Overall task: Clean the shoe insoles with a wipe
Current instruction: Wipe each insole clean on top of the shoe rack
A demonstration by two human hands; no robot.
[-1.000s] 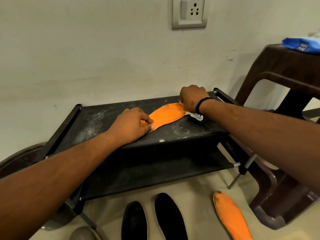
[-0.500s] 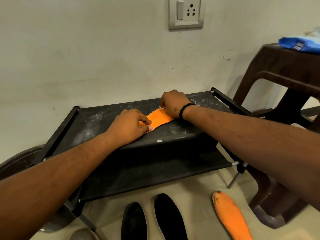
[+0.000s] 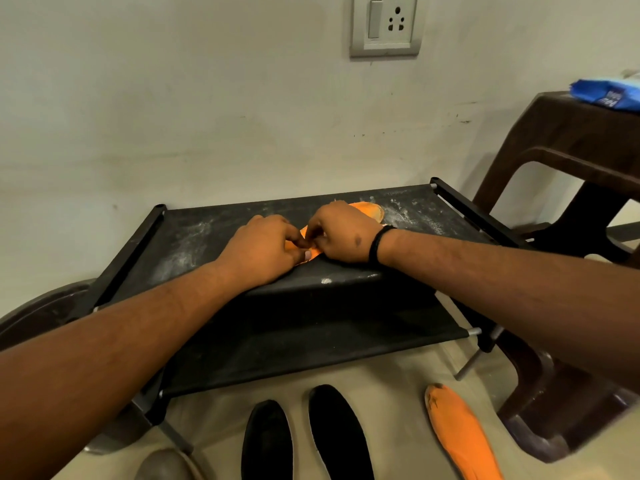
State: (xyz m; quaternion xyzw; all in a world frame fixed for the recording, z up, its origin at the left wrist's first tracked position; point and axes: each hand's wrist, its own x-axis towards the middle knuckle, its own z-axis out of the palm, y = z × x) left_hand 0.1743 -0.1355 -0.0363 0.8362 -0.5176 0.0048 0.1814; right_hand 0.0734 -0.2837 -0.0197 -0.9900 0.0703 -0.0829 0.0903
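Black fabric rack (image 3: 214, 237) fills mid-frame, dusty white smears on its top tier. Brown plastic stool (image 3: 568, 140) at right edge, blue wipe pack (image 3: 609, 95) on it, upper right. On the floor at the bottom: two black insoles (image 3: 301, 441), one orange insole (image 3: 460, 438) with a scuffed toe, bottom right.

Orange insole on the rack (image 3: 367, 209) lies flat at frame centre, mostly under my hands; only its far rounded end and a sliver between my hands show. My left hand (image 3: 263, 247) has fingers curled, pinning its near end. My right hand (image 3: 343, 233) is curled down on it, fingertips touching my left; wipe not visible, so can't tell if I'm gripping one.

Vs 0.5 s ago: right hand slid along the insole toward my left hand, uncovering the far end.
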